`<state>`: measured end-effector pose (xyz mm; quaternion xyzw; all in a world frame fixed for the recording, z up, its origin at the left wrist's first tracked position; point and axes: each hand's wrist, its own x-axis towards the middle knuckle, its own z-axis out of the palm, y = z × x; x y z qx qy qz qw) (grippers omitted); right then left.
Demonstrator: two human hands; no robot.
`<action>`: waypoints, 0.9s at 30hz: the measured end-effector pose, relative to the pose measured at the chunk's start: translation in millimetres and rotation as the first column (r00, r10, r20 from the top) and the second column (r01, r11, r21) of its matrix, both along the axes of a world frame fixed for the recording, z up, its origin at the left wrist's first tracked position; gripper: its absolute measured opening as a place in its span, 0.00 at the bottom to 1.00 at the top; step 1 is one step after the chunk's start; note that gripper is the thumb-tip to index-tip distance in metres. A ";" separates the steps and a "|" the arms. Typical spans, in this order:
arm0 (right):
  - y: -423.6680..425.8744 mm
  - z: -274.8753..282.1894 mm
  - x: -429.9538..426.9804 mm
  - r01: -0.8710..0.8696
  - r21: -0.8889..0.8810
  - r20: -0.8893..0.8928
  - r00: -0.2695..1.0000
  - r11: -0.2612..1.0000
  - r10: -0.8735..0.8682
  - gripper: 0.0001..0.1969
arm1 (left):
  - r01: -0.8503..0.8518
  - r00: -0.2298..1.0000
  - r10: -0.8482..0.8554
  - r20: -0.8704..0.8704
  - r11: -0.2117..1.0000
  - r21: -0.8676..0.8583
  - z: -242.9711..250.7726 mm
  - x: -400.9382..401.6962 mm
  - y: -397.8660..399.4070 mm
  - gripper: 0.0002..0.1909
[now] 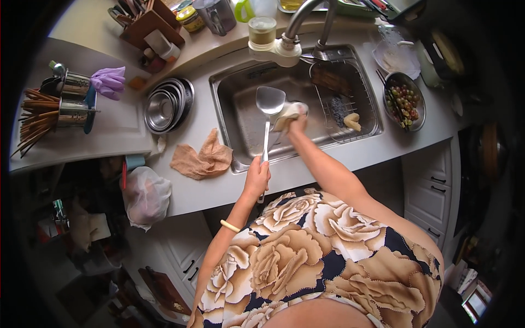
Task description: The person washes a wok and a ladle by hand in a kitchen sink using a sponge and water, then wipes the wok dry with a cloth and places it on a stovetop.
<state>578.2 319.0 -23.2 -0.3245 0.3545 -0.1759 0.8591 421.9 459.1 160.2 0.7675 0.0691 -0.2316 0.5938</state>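
Note:
My left hand [257, 177] is closed around the handle of a metal wok spatula [270, 100], whose blade points away from me over the steel sink [246, 127]. Beside the blade, my right hand [298, 123] grips a pale cloth [290, 115], blurred by motion. Whether the cloth touches the spatula I cannot tell. A wire basket [328, 119] sits in the right part of the sink and holds a steel wool scrubber [337, 110], a yellowish piece [352, 122] and a brown object [330, 80].
Left of the sink lie a crumpled peach-coloured cloth [203, 158] and nested metal bowls [162, 107]. The faucet [292, 30], with a filter attached, arches over the sink's back edge. A metal bowl of grapes [404, 102] stands on the right. A plastic bag [146, 197] hangs at the left counter edge.

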 end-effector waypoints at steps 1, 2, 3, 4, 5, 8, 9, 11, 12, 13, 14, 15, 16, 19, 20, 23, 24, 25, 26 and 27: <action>-3.1 25.1 -9.2 -0.144 -0.307 -0.125 0.986 0.941 0.110 0.23 | -0.046 0.999 0.046 -0.002 0.999 0.020 0.4 -6.6 19.5 0.09; 2.2 52.2 -16.9 -0.279 -0.464 -0.088 0.959 0.840 0.270 0.23 | -0.060 0.998 0.062 -0.019 0.995 0.079 1.1 -12.8 40.4 0.09; -19.6 94.8 -25.2 -0.335 -0.638 -0.081 0.924 0.693 0.373 0.23 | -0.019 0.999 0.022 -0.038 0.995 0.099 -5.5 -8.9 40.6 0.09; -22.6 111.1 -21.8 -0.344 -0.871 -0.121 0.842 0.350 0.526 0.24 | 0.052 0.997 -0.045 -0.070 0.993 0.104 4.3 -3.5 35.5 0.09; -19.7 95.2 -12.3 -0.050 -0.889 -0.199 0.938 -0.456 0.284 0.30 | 0.071 0.995 -0.065 -0.071 0.993 0.097 9.0 -4.2 23.5 0.09; -8.1 100.9 -2.2 -0.119 -0.869 -0.307 0.891 -0.480 0.335 0.39 | 0.227 0.971 -0.223 -0.083 0.973 0.042 22.8 -13.8 14.2 0.08; -8.2 102.5 -3.0 -0.172 -0.859 -0.382 0.843 -0.482 0.380 0.41 | 0.199 0.976 -0.194 -0.100 0.979 0.047 20.9 -17.5 15.5 0.09; -14.1 107.3 4.1 -0.277 -0.833 -0.502 0.741 -0.478 0.445 0.35 | 0.171 0.983 -0.165 -0.080 0.983 0.069 18.2 -17.3 20.9 0.09; -30.4 94.7 15.4 -0.262 -0.736 -0.603 0.672 -0.624 0.429 0.29 | 0.177 0.982 -0.172 -0.084 0.982 0.063 15.4 -20.2 19.4 0.09; -44.1 84.3 25.2 -0.227 -0.623 -0.696 0.598 -0.749 0.398 0.24 | 0.202 0.976 -0.197 -0.087 0.978 0.052 13.2 -25.3 21.6 0.09; -40.9 94.1 30.6 -0.345 -0.617 -0.732 0.583 -0.708 0.354 0.20 | 0.196 0.978 -0.190 -0.090 0.979 0.064 19.3 -35.8 33.4 0.09; -49.9 103.5 38.6 -0.464 -0.591 -0.771 0.566 -0.660 0.292 0.18 | 0.181 0.981 -0.174 -0.089 0.981 0.071 22.6 -41.6 41.5 0.09; -84.9 75.4 58.8 -0.559 -0.651 -0.747 0.591 -0.513 0.304 0.19 | 0.128 0.992 -0.126 -0.027 0.988 0.088 27.7 -42.8 42.9 0.09; -145.9 42.6 60.7 -0.572 -0.563 -0.268 0.809 0.597 0.522 0.21 | -0.006 1.000 0.004 0.029 0.999 0.044 35.9 -14.4 45.8 0.09; -132.3 40.1 53.3 -0.437 -0.554 -0.017 0.857 0.708 0.516 0.22 | -0.021 0.999 0.019 0.039 0.998 0.064 28.2 -9.8 48.0 0.09; -14.9 86.9 17.5 -0.563 -0.534 0.061 0.719 0.631 0.693 0.22 | 0.036 0.999 -0.037 0.008 0.997 0.069 14.5 -5.7 50.5 0.09; 12.5 70.0 10.7 -0.295 -0.892 -0.144 0.903 0.342 0.405 0.28 | 0.082 0.997 -0.081 -0.019 0.996 0.044 24.6 -4.5 25.8 0.10; 29.6 77.1 7.3 -0.239 -0.887 -0.085 0.925 0.394 0.369 0.30 | 0.076 0.997 -0.076 -0.019 0.997 -0.004 16.3 -13.6 22.5 0.09; 28.2 77.7 11.5 -0.199 -0.901 -0.062 0.939 0.386 0.338 0.26 | 0.079 0.997 -0.080 -0.019 0.997 -0.024 11.0 -15.5 20.0 0.08; 28.7 82.6 14.4 -0.162 -0.909 -0.036 0.949 0.384 0.314 0.23 | 0.077 0.997 -0.077 -0.020 0.996 -0.034 12.7 -17.8 19.1 0.08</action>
